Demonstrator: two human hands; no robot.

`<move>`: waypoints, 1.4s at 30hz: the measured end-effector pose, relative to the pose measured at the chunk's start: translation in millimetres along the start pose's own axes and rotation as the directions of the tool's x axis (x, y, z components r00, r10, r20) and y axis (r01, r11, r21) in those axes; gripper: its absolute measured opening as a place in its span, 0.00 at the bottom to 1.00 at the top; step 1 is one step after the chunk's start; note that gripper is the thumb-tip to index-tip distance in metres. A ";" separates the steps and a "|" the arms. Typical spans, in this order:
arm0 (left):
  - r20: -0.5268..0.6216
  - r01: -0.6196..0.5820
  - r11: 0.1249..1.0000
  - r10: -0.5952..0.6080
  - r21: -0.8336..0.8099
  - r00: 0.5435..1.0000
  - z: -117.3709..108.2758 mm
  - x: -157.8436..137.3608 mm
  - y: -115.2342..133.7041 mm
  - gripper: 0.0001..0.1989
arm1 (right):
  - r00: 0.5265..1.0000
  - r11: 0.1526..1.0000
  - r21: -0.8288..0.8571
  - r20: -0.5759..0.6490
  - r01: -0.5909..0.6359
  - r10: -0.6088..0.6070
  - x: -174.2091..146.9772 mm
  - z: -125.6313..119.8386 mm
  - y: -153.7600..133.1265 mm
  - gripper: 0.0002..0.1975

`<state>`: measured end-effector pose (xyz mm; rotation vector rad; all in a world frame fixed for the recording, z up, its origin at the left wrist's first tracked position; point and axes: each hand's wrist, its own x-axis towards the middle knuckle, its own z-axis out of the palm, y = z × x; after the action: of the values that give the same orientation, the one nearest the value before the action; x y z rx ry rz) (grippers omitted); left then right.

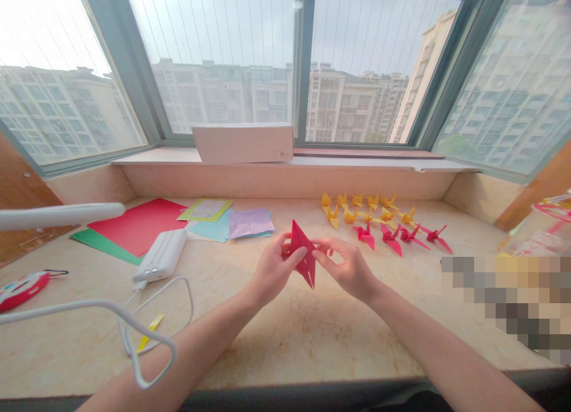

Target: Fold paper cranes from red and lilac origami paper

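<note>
A red origami paper [303,251], folded into a long diamond with a slit at its lower end, is held upright above the counter. My left hand [279,263] grips its left side, thumb across the front and fingers behind. On the other edge, my right hand [345,263] pinches the paper between thumb and index finger. To the right behind my hands stand several yellow paper cranes [357,216] in two rows. In front of them lie several red paper cranes [392,239].
At left lie red sheets [145,225], a green sheet [104,245], a purple sheet [251,223], a white power bank [161,254] with a looping cable [111,305], and a red-and-white object [27,290]. A white box [243,144] rests on the sill. A clear plastic container [544,227] stands right.
</note>
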<state>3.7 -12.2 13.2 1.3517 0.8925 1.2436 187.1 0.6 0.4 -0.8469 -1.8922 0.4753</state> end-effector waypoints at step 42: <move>0.126 0.100 0.981 -0.079 -0.169 0.989 1.6 -5.1 -8.5 0.18 | 0.938 0.893 -0.304 0.005 0.332 -0.347 -0.7 -3.2 0.3 0.08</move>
<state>5.3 -16.0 4.1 1.2191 0.7350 1.1331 190.3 0.1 1.3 -0.6887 -2.0424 -0.0525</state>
